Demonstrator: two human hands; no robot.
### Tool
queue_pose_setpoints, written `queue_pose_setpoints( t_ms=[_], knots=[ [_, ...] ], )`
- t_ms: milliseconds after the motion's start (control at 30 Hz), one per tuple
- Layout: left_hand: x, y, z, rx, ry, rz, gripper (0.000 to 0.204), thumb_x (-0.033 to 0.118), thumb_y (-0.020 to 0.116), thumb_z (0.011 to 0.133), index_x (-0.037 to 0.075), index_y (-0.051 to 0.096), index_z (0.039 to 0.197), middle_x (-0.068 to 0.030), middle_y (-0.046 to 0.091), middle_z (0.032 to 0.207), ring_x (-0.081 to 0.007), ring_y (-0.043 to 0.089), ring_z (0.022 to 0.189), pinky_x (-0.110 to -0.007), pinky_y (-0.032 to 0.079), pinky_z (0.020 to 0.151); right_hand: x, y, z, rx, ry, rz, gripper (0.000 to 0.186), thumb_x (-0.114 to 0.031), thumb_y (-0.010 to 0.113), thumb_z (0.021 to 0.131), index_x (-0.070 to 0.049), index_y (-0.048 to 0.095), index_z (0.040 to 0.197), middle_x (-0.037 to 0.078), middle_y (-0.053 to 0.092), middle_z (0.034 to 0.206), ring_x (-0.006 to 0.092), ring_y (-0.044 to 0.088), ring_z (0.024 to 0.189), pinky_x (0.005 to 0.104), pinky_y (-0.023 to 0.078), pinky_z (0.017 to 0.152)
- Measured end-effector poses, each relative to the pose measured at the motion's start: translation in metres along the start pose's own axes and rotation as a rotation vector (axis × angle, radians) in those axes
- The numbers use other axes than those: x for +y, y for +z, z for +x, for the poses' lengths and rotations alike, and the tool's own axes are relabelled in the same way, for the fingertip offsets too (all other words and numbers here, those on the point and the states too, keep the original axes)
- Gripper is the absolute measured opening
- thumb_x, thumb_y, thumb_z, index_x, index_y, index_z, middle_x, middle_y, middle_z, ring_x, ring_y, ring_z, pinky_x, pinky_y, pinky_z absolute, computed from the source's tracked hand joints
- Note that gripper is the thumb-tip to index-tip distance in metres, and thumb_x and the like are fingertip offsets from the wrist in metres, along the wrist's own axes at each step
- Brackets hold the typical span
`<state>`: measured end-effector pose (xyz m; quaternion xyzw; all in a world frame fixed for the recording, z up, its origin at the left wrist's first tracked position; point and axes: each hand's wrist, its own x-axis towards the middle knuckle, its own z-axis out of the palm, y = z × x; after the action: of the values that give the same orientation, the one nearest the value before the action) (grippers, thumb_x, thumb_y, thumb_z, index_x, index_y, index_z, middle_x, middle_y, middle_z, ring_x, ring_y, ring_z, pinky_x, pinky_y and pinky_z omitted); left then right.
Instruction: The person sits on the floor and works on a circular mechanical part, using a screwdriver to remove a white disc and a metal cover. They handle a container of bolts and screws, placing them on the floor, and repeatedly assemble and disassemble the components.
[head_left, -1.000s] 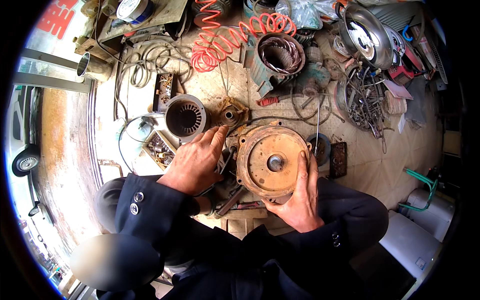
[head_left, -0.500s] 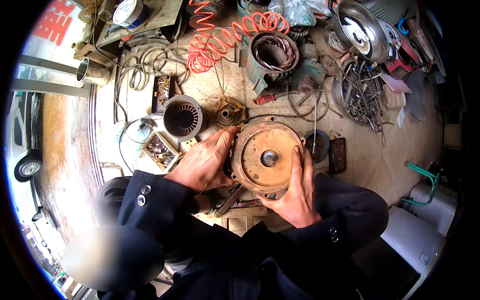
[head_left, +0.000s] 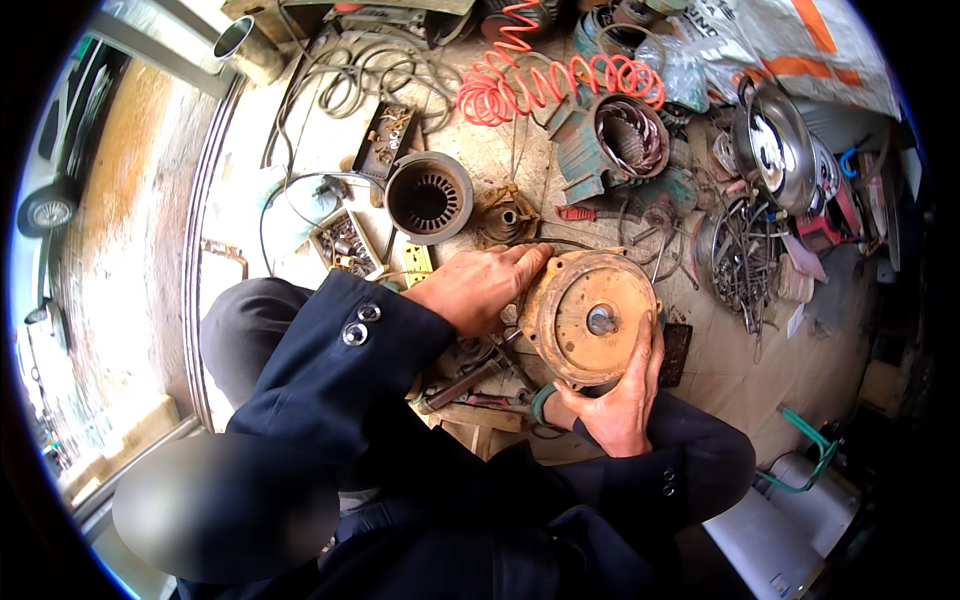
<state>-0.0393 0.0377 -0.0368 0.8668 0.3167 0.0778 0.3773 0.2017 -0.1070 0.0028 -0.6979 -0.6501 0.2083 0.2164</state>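
Note:
A rusty orange-brown round motor end flange [head_left: 570, 335] with a shaft stub at its centre is held up between my two hands, its flat face turned up and slightly to the right. My left hand [head_left: 478, 287] is closed on its left rim, thumb and fingers at the upper left edge. My right hand [head_left: 630, 395] grips the lower right rim, fingers lying up along the face and thumb below. Beyond my left hand lie a dirty bearing housing [head_left: 507, 217] and a dark slotted motor stator [head_left: 429, 198]. The underside of the flange is hidden.
A green motor casing with copper windings [head_left: 630, 135] stands at the back, beside a coiled red air hose [head_left: 490, 90]. A basin of tools [head_left: 740, 262] lies right; a small box of parts [head_left: 345, 245] and a yellow socket strip [head_left: 417, 262] lie left. Hand tools [head_left: 480, 385] lie below.
The view has swung, shifting the floor things rightward in the picture. The flange has tilted, showing more of its left side. Both hands keep their hold on it.

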Motion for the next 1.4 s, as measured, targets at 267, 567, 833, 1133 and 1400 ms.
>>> queue_pose_setpoints(
  t_ms=[267, 567, 833, 1133, 1400],
  knots=[
    [0.005, 0.001, 0.001, 0.003, -0.013, -0.032, 0.113, 0.023, 0.093, 0.063, -0.004, 0.032, 0.154, -0.0275, 0.054, 0.145, -0.0433, 0.058, 0.13, -0.046, 0.053, 0.104, 0.001, -0.002, -0.002, 0.013, -0.011, -0.053, 0.134, -0.016, 0.099, 0.052, 0.0, 0.023, 0.162, 0.033, 0.033, 0.155, 0.0503, 0.038, 0.143, 0.0557, 0.037, 0.118],
    [0.012, 0.001, 0.005, 0.06, 0.021, -0.112, 0.121, 0.043, 0.096, 0.063, -0.006, 0.032, 0.153, -0.0307, 0.055, 0.141, -0.0471, 0.059, 0.127, -0.048, 0.053, 0.103, -0.002, -0.006, 0.004, -0.02, -0.004, 0.025, 0.139, -0.022, 0.101, 0.052, -0.001, 0.019, 0.162, 0.036, 0.027, 0.156, 0.0535, 0.036, 0.144, 0.0575, 0.037, 0.119],
    [0.012, 0.003, 0.017, 0.009, -0.062, -0.134, 0.104, 0.032, 0.094, 0.066, -0.007, 0.041, 0.146, -0.0283, 0.064, 0.128, -0.0448, 0.067, 0.116, -0.045, 0.056, 0.099, 0.004, 0.001, 0.0, 0.001, 0.012, 0.048, 0.142, -0.02, 0.103, 0.054, -0.001, 0.015, 0.164, 0.038, 0.024, 0.155, 0.0569, 0.035, 0.143, 0.0585, 0.039, 0.117],
    [0.011, 0.003, 0.023, -0.001, -0.084, -0.184, 0.095, 0.024, 0.094, 0.065, 0.0, 0.047, 0.144, -0.025, 0.066, 0.124, -0.044, 0.067, 0.116, -0.045, 0.056, 0.096, 0.004, 0.004, -0.002, 0.052, 0.019, 0.023, 0.137, -0.019, 0.102, 0.055, -0.002, 0.018, 0.163, 0.037, 0.025, 0.154, 0.0549, 0.039, 0.139, 0.0584, 0.041, 0.115],
    [0.015, -0.002, 0.025, -0.037, -0.105, -0.149, 0.102, 0.021, 0.094, 0.059, -0.002, 0.044, 0.145, -0.0278, 0.065, 0.125, -0.047, 0.065, 0.115, -0.049, 0.056, 0.097, 0.006, 0.004, -0.003, 0.014, 0.052, 0.077, 0.14, -0.017, 0.102, 0.054, -0.003, 0.016, 0.164, 0.038, 0.022, 0.155, 0.0551, 0.037, 0.141, 0.0582, 0.041, 0.115]
  ],
)
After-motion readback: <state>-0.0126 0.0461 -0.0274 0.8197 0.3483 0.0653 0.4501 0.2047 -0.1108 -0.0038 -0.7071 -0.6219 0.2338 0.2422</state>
